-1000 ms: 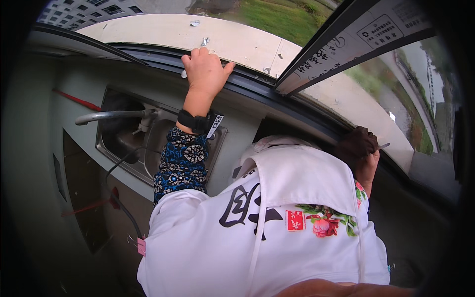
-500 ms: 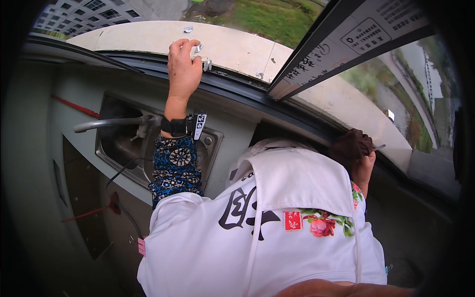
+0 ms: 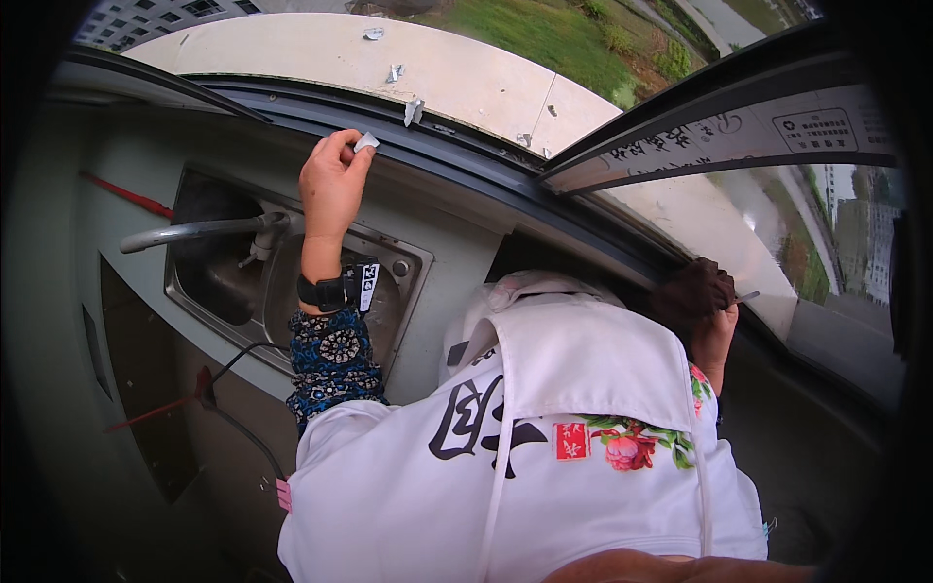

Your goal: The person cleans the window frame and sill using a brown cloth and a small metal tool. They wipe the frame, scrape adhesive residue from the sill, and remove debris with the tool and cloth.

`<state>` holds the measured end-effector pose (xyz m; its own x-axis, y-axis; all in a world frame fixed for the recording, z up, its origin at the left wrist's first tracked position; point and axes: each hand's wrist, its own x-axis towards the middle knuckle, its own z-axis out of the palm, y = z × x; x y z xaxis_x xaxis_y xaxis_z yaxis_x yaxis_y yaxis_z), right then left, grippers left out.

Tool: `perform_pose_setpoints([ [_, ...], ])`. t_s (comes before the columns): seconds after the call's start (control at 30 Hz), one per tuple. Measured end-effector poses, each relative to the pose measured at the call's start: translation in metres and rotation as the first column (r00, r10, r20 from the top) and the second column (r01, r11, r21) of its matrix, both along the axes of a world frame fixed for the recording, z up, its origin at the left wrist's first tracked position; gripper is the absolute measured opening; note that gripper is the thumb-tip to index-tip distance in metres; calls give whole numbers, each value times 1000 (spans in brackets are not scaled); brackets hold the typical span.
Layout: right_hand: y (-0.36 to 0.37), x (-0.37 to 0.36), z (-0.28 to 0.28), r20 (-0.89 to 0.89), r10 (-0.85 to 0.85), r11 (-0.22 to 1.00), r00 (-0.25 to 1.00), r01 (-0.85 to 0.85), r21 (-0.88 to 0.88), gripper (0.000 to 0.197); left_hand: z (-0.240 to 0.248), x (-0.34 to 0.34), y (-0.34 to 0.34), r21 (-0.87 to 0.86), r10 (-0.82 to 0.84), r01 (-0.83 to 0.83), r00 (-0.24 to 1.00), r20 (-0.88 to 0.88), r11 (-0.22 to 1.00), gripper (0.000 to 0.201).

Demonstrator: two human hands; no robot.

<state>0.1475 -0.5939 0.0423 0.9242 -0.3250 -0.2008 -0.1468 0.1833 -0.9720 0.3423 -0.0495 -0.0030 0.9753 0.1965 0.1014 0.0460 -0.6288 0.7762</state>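
A small silvery-white scrap [image 3: 366, 142] is pinched between the thumb and fingers of my left hand [image 3: 330, 194], just inside the dark window frame [image 3: 466, 155]. More crumpled silvery scraps lie along the pale outer sill [image 3: 476, 92]; the nearest one [image 3: 414, 111] rests at the frame's outer edge. At the right, my right hand [image 3: 714, 330] grips a dark brown cloth [image 3: 688, 290] against the window edge. The light tip of a thin thing [image 3: 747, 296] sticks out beside that cloth; its kind is hidden.
Below my left arm is a steel sink [image 3: 413, 262] with a curved tap [image 3: 185, 233] in a pale counter [image 3: 466, 228]. A window sash [image 3: 680, 146] with a label strip juts outward at the right. A red-handled tool [image 3: 131, 194] lies left of the sink. Outside, grass [image 3: 525, 49] lies below.
My left hand has drawn back from over the sill to inside the frame, with a scrap now showing in its fingers. My right hand keeps its hold on the cloth.
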Motion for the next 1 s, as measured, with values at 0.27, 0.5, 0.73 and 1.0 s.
perform_pose_setpoints([
  [0.27,-24,-26,-5,-96,-31,997,995,24,-70,42,42,10,-24,-120,-12,53,950,313,991,13],
  [0.5,-16,-24,-4,-141,-157,985,978,144,-94,38,54,55,-31,-15,-93,107,917,388,994,17],
  [0.73,20,0,9,-165,-269,945,949,227,-237,26,30,-3,-65,-404,-363,509,849,385,760,13],
  [1.0,79,35,46,-305,144,904,942,-250,-347,18,42,-30,-137,-461,-786,832,496,369,309,14],
])
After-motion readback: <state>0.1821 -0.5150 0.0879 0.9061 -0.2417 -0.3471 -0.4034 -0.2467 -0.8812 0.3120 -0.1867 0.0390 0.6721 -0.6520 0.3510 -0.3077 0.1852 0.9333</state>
